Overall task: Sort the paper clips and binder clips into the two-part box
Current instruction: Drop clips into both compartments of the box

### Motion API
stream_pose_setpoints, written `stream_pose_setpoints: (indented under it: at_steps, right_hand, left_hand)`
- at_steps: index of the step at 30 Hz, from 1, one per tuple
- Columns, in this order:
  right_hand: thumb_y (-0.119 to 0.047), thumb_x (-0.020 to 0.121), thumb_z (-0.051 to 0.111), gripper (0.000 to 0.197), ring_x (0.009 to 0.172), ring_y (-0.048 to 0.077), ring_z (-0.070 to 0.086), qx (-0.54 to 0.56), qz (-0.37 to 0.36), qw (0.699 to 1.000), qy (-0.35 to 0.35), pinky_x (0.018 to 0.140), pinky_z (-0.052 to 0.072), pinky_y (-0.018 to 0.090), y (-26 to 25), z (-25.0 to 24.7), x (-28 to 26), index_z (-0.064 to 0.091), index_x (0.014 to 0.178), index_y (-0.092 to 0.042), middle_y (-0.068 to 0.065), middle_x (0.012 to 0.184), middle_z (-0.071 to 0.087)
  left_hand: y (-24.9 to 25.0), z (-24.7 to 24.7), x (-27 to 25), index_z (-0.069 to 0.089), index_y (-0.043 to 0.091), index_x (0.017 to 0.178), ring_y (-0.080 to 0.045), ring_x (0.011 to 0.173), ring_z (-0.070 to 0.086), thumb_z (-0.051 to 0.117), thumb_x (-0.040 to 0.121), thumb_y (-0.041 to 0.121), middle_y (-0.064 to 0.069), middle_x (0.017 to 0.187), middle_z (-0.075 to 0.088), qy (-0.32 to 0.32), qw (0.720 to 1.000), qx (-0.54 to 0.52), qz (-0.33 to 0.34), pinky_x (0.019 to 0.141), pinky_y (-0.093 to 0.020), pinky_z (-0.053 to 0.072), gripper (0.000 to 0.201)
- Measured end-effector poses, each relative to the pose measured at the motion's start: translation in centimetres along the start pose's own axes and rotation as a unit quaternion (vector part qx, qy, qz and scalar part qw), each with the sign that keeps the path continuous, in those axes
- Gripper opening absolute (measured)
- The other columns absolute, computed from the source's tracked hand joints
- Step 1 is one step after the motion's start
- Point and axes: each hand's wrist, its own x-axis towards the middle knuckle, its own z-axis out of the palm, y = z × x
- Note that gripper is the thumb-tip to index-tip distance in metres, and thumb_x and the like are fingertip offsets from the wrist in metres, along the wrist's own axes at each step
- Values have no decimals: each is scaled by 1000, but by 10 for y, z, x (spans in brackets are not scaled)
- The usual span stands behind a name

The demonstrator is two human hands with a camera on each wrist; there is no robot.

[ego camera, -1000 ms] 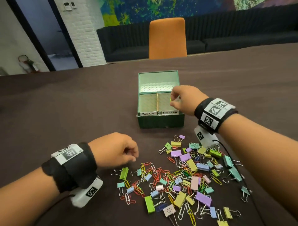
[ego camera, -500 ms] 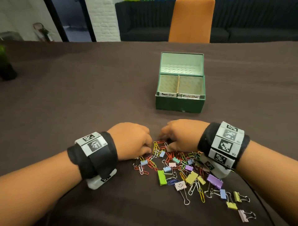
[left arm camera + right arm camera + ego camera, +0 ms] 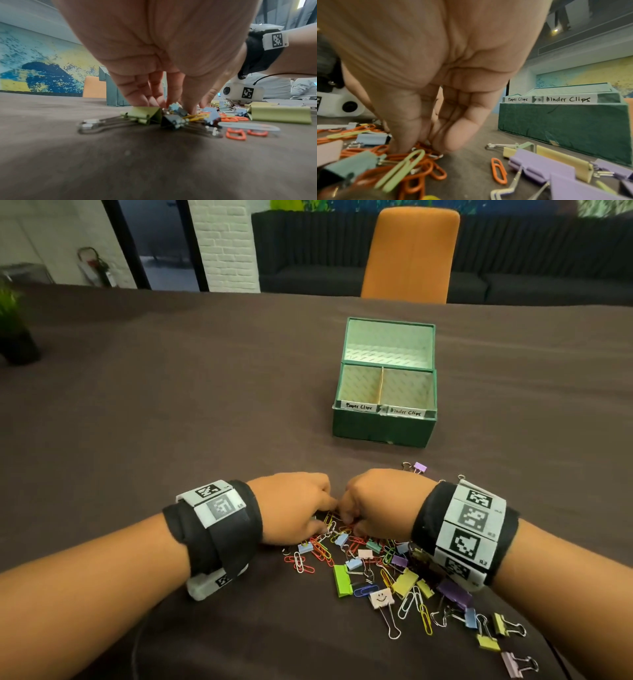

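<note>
A green two-part box (image 3: 383, 426) stands open on the dark table, its parts labelled "Paper Clips" on the left and "Binder Clips" on the right; both look empty. A mixed pile of coloured paper clips and binder clips (image 3: 376, 570) lies in front of it. Both hands reach into the pile's far edge, close together. My left hand (image 3: 171, 105) points its fingers and thumb down around a small blue binder clip (image 3: 176, 108) and yellow paper clips (image 3: 195, 116); I cannot tell whether it grips anything. My right hand (image 3: 423, 143) pinches into orange paper clips (image 3: 423, 148).
An orange chair (image 3: 407, 254) stands at the table's far side, with a dark sofa behind it. A potted plant (image 3: 13, 330) sits at the far left. Stray binder clips (image 3: 513, 628) lie near my right forearm. Bare tablecloth stretches to the left of the box.
My right hand has come back from the box's binder-clip side to the pile. Both hands now work side by side at the pile's far edge.
</note>
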Motion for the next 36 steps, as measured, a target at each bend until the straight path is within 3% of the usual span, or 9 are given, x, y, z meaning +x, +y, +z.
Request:
stream_pose_setpoints:
  at_steps: [7,12,15,17,20,24,29,32,36]
  right_hand:
    - [-19,88,59,13,86,16,59,7,7,1000,-4,73,44,26,-4,1,-4,65,98,-25,-7,94,66]
    - [-18,81,63,12,83,20,59,56,30,998,-19,72,49,29,-4,1,-1,61,91,-24,-7,85,62]
    - [-15,77,66,12,68,11,56,121,40,992,-7,66,49,26,8,-9,-1,64,86,-22,-9,75,61]
    - [-12,76,68,12,61,6,53,170,44,984,38,64,49,25,22,-23,-1,65,82,-22,-9,72,61]
    - [-10,77,68,13,60,7,53,212,68,961,163,63,47,21,50,-55,6,63,78,-22,-9,70,61]
    - [-8,78,70,14,58,12,60,275,137,909,281,63,56,29,86,-89,33,64,77,-21,-6,69,65]
    - [-13,74,78,12,70,20,69,258,207,889,316,73,61,39,107,-97,73,66,75,-17,-1,74,70]
    - [-22,70,86,22,69,20,71,275,222,870,343,71,61,39,108,-95,78,65,75,-20,-1,73,71]
    - [-18,76,81,17,69,20,68,283,218,846,396,66,57,33,105,-87,56,65,81,-21,0,78,70]
  left_hand:
    - [4,-4,-1,61,32,116,-15,98,57,57,92,45,10,107,55,10,1000,-18,-7,85,-39,50,27]
    - [2,-7,-2,63,30,98,-8,79,55,65,88,40,10,90,62,16,996,-80,-26,72,-30,49,14]
    - [-4,-8,-2,66,27,89,-2,67,56,71,85,34,10,78,65,12,989,-145,-31,66,-25,49,10]
    - [-11,-10,-2,68,25,85,-2,66,59,74,82,31,9,76,68,23,978,-204,-36,68,-26,52,9]
    - [-19,-18,-2,70,23,81,-9,71,65,79,78,29,4,81,70,67,955,-287,-45,73,-30,55,11]
    - [-30,-39,14,69,23,73,0,56,55,80,77,25,11,64,65,166,937,-294,-90,60,-19,47,11]
    - [-48,-69,55,67,26,78,-2,58,51,76,80,23,11,66,58,283,901,-289,-157,53,-9,34,9]
    - [-52,-85,82,69,24,78,-7,66,54,72,83,24,14,67,58,315,894,-265,-175,62,-19,38,6]
    - [-51,-105,111,66,25,79,-14,76,57,67,87,27,14,70,56,338,895,-233,-172,71,-23,41,8]
